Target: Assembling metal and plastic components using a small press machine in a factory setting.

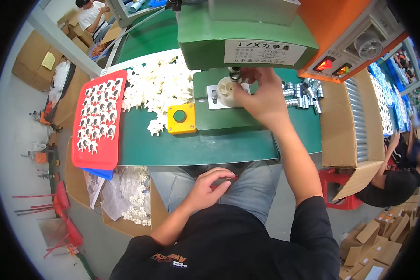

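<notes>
My right hand [263, 95] reaches under the head of a green press [247, 39], thumb and fingers closed around a short shiny metal sleeve [235, 74]. Just below the sleeve, a round white plastic part [226, 91] sits on the press's metal fixture [213, 103]. The fingers partly cover the fixture's right side. Over my lap, my left hand [207, 189] hangs with fingers stretched out and nothing in it. A yellow box with a green push button [179, 116] stands left of the fixture.
Loose white plastic parts [158, 88] pile up left of the press. A red tray [95, 156] holds rows of assembled parts. Metal sleeves [305, 95] lie to the right, beside an open carton [338, 121]. An orange control box [345, 42] overhangs the right side.
</notes>
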Tool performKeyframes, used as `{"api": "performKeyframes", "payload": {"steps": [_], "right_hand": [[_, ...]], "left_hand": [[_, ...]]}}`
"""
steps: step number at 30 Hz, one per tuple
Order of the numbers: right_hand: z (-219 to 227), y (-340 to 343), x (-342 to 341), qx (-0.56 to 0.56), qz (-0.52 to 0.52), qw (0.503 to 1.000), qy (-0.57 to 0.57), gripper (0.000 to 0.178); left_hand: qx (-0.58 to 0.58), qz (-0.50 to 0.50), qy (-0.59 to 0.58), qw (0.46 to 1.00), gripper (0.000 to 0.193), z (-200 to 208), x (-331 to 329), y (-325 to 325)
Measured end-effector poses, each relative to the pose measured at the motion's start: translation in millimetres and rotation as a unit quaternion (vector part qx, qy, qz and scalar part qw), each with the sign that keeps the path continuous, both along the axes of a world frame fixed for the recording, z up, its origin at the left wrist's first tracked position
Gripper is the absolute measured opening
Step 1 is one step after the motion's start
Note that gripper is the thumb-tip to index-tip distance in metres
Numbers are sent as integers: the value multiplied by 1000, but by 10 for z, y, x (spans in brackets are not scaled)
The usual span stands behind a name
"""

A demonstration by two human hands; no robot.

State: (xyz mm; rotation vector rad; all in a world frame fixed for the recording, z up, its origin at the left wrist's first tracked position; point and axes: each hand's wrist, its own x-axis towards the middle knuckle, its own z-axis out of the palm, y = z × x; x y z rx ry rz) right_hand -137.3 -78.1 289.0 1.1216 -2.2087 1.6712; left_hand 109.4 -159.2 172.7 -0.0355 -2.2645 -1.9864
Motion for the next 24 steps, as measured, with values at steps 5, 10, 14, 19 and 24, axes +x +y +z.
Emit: {"api": "performKeyframes", "payload": {"steps": [5, 10, 14, 19, 24], "right_hand": [[-8, -56, 7, -33, -15, 998, -41, 35], [4, -30, -14, -78, -1, 996, -36, 33], [-5, -86, -30, -77, 21, 996, -38, 32], [-65, -52, 82, 3, -106, 990, 98, 36], [-563, 389, 587, -2, -85, 959, 272, 41]], "left_hand": [[-35, 41, 25, 998, 22, 126, 26, -106], [-44, 60, 30, 997, 22, 157, 69, -209], [-24, 51, 32, 998, 24, 183, 53, -240], [-19, 45, 8, 999, 25, 366, 98, -258], [-267, 216, 100, 934, 26, 582, -10, -423]]}}
